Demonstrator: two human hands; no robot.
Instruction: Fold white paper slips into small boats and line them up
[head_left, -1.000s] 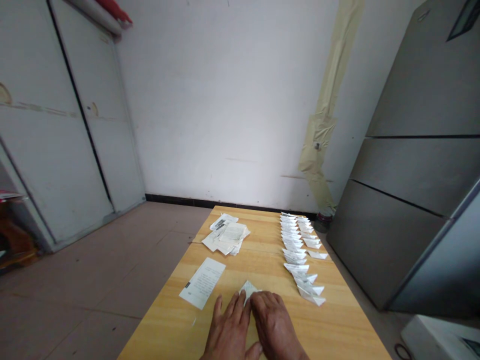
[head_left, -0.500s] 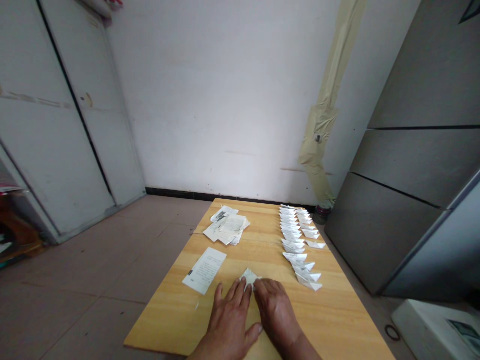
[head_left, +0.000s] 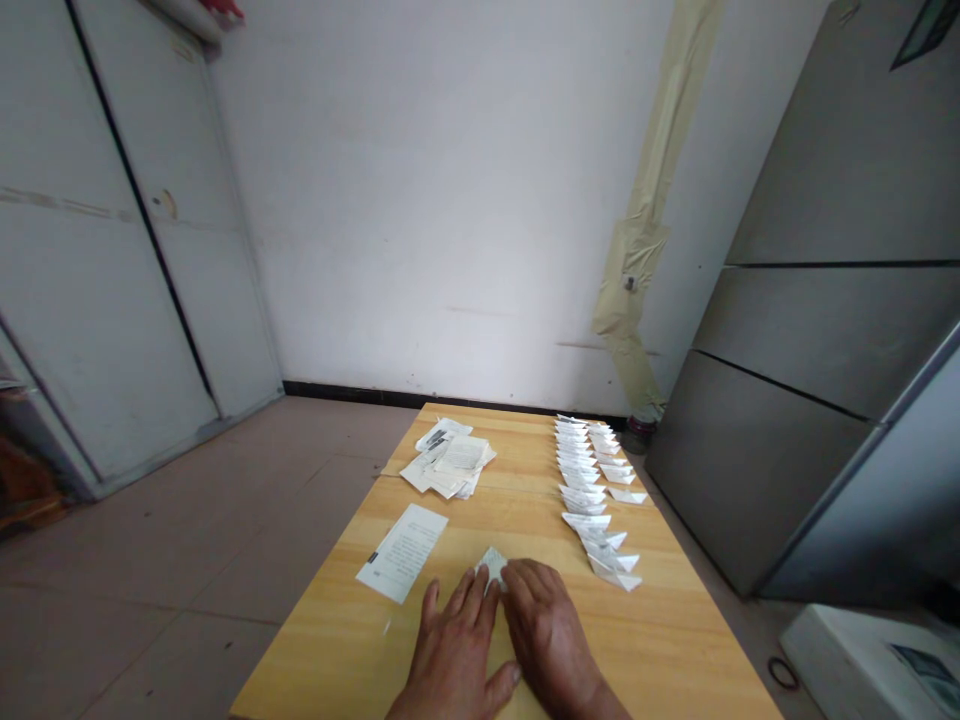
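A small piece of folded printed paper (head_left: pixel 493 560) lies on the wooden table in front of me, its pointed far corner showing beyond my fingertips. My left hand (head_left: pixel 459 640) rests palm down, fingers stretched out and their tips pressing the paper's near left part. Beside it, my right hand (head_left: pixel 546 622) has curled fingers closed at the paper's right edge; its thumb is hidden. Both hands cover the paper's near part. To the left lies a flat printed sheet (head_left: pixel 403 553). On the right stand rows of folded white paper boats (head_left: pixel 581 470).
A loose pile of printed papers (head_left: pixel 454 460) sits at the table's (head_left: pixel 675 640) far left. A grey refrigerator (head_left: pixel 780 420) rises right of the table, with a white box (head_left: pixel 862 650) on the floor near it. White cabinet doors (head_left: pixel 142 270) stand at the left.
The view has shifted slightly, so the table and papers sit a little lower and further left. Both hands keep nearly the same place on the folded paper.
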